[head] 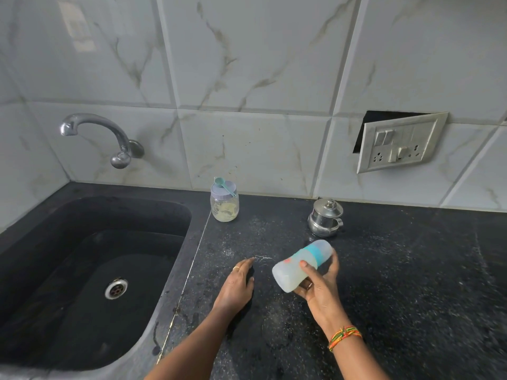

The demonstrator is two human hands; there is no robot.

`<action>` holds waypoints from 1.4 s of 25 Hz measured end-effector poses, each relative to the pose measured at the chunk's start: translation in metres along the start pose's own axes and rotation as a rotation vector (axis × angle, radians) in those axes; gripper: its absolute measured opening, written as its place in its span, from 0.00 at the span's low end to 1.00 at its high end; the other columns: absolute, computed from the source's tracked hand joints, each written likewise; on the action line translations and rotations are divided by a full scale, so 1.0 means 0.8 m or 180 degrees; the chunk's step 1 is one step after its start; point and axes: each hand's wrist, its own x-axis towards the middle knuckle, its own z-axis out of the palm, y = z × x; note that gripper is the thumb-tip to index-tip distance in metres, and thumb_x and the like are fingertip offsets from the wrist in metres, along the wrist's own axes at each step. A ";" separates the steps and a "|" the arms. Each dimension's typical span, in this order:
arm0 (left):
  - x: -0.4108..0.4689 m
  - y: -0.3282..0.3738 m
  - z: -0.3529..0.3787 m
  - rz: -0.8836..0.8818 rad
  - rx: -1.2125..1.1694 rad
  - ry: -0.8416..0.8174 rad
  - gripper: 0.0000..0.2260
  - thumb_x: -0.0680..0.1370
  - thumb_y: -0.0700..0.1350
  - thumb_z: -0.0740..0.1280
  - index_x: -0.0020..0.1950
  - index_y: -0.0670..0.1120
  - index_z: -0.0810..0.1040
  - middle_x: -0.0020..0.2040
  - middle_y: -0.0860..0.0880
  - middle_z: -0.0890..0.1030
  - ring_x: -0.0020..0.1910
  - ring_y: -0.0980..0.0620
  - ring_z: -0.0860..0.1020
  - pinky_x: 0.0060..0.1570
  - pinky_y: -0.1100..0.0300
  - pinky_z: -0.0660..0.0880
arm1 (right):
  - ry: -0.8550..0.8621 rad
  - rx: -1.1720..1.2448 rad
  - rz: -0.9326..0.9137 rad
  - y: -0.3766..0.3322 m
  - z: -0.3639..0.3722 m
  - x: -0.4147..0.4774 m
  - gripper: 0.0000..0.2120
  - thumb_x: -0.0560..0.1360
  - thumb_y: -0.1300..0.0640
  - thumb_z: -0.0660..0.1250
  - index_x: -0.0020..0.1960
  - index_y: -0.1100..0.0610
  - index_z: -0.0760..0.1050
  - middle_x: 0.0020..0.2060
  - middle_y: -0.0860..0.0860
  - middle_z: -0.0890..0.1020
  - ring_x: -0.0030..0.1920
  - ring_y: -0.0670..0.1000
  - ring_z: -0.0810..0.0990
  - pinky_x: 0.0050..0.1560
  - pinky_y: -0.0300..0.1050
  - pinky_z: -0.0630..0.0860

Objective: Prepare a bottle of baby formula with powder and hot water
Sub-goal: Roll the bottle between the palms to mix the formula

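My right hand (319, 283) grips a translucent baby bottle (292, 268) with a teal collar and clear cap. The bottle is tilted nearly on its side above the black counter, cap pointing up and right, with pale liquid inside. My left hand (238, 281) lies flat, palm down, on the counter (397, 270) to the left of the bottle, holding nothing. A clear jar of formula powder (225, 208) stands by the back wall with a lilac lid and a teal scoop (225, 185) on top. A small steel kettle (326, 218) with its lid on stands just behind the bottle.
A black sink (175, 212) with a steel drain fills the left side, and a steel tap (101, 133) juts from the tiled wall above it. A loose switch and socket plate (397, 142) hangs on the wall at the right. White powder specks lie near my left fingertips.
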 end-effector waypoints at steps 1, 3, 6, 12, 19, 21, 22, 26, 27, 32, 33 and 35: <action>0.001 -0.001 0.000 0.0008 0.0004 0.0001 0.23 0.79 0.40 0.58 0.74 0.45 0.61 0.72 0.49 0.65 0.70 0.53 0.65 0.70 0.64 0.58 | 0.0015 -0.0033 -0.0013 -0.001 0.003 0.000 0.35 0.74 0.67 0.66 0.69 0.37 0.58 0.57 0.53 0.76 0.54 0.57 0.78 0.44 0.60 0.80; 0.001 -0.001 0.001 0.0018 -0.0017 -0.0009 0.23 0.79 0.40 0.59 0.74 0.46 0.60 0.72 0.49 0.66 0.69 0.54 0.66 0.70 0.64 0.59 | 0.0196 0.0562 0.0001 0.001 0.003 0.008 0.30 0.75 0.63 0.65 0.70 0.41 0.59 0.60 0.55 0.76 0.55 0.58 0.78 0.40 0.58 0.82; 0.001 -0.002 0.001 0.0020 -0.0004 -0.0017 0.23 0.79 0.41 0.58 0.74 0.46 0.60 0.72 0.49 0.65 0.70 0.54 0.66 0.70 0.63 0.59 | 0.0184 0.0963 0.0099 0.002 0.012 0.009 0.26 0.76 0.60 0.64 0.70 0.43 0.61 0.60 0.56 0.77 0.57 0.59 0.77 0.37 0.55 0.82; 0.000 -0.002 0.002 0.0032 0.0025 -0.0001 0.22 0.79 0.41 0.57 0.74 0.46 0.60 0.72 0.49 0.65 0.70 0.54 0.65 0.70 0.62 0.60 | 0.0249 0.0835 -0.0002 0.004 0.015 0.008 0.28 0.75 0.63 0.65 0.67 0.40 0.60 0.61 0.55 0.75 0.58 0.59 0.76 0.40 0.59 0.82; 0.001 -0.003 0.002 0.0030 0.0089 -0.0016 0.23 0.79 0.42 0.57 0.74 0.47 0.59 0.73 0.50 0.64 0.70 0.53 0.65 0.71 0.59 0.61 | 0.0181 0.0435 -0.0133 0.007 0.016 0.007 0.34 0.74 0.67 0.66 0.69 0.39 0.57 0.60 0.54 0.74 0.57 0.58 0.77 0.40 0.58 0.82; 0.000 -0.002 0.002 0.0031 0.0081 -0.0018 0.23 0.79 0.42 0.57 0.74 0.47 0.59 0.73 0.49 0.65 0.70 0.53 0.65 0.71 0.59 0.61 | 0.0298 0.0945 0.0008 0.006 0.018 0.008 0.30 0.75 0.64 0.65 0.69 0.41 0.58 0.62 0.56 0.74 0.57 0.59 0.77 0.40 0.60 0.82; 0.000 -0.002 0.002 0.0030 0.0086 -0.0025 0.23 0.79 0.42 0.57 0.74 0.47 0.59 0.72 0.49 0.65 0.70 0.53 0.65 0.71 0.59 0.61 | 0.0280 0.0789 0.0013 0.009 0.016 0.009 0.31 0.75 0.64 0.65 0.69 0.40 0.58 0.61 0.55 0.74 0.56 0.58 0.77 0.40 0.60 0.82; 0.000 -0.002 0.002 0.0056 0.0088 -0.0022 0.23 0.79 0.42 0.57 0.74 0.46 0.59 0.73 0.49 0.64 0.70 0.53 0.65 0.71 0.60 0.61 | 0.0342 0.0617 -0.0069 0.010 0.016 0.009 0.33 0.74 0.65 0.66 0.70 0.41 0.57 0.61 0.55 0.73 0.58 0.59 0.76 0.39 0.58 0.82; 0.000 -0.002 0.002 0.0062 0.0082 -0.0020 0.23 0.79 0.41 0.57 0.74 0.46 0.59 0.73 0.49 0.64 0.70 0.53 0.65 0.71 0.61 0.60 | 0.0378 0.0951 -0.0053 0.009 0.017 0.009 0.31 0.75 0.63 0.66 0.70 0.44 0.58 0.62 0.56 0.73 0.59 0.60 0.76 0.38 0.58 0.82; -0.001 -0.002 0.002 0.0058 0.0070 -0.0009 0.23 0.79 0.41 0.57 0.74 0.46 0.59 0.73 0.49 0.64 0.70 0.53 0.65 0.71 0.61 0.60 | 0.0093 0.0109 -0.0268 0.002 0.022 0.003 0.36 0.73 0.69 0.66 0.69 0.39 0.56 0.57 0.52 0.75 0.58 0.57 0.76 0.44 0.59 0.80; -0.001 -0.003 0.002 0.0056 0.0055 -0.0005 0.22 0.79 0.41 0.57 0.74 0.46 0.60 0.73 0.49 0.64 0.70 0.53 0.65 0.71 0.61 0.60 | 0.0151 0.0203 -0.0276 0.002 0.022 0.006 0.36 0.73 0.68 0.66 0.69 0.39 0.56 0.57 0.52 0.74 0.58 0.57 0.76 0.44 0.59 0.80; -0.002 -0.002 0.002 0.0053 0.0037 -0.0013 0.22 0.79 0.41 0.57 0.74 0.45 0.60 0.73 0.49 0.64 0.71 0.53 0.65 0.70 0.61 0.60 | 0.0314 0.0770 -0.0265 0.003 0.022 0.008 0.33 0.74 0.66 0.66 0.69 0.42 0.56 0.61 0.54 0.73 0.58 0.58 0.76 0.43 0.60 0.81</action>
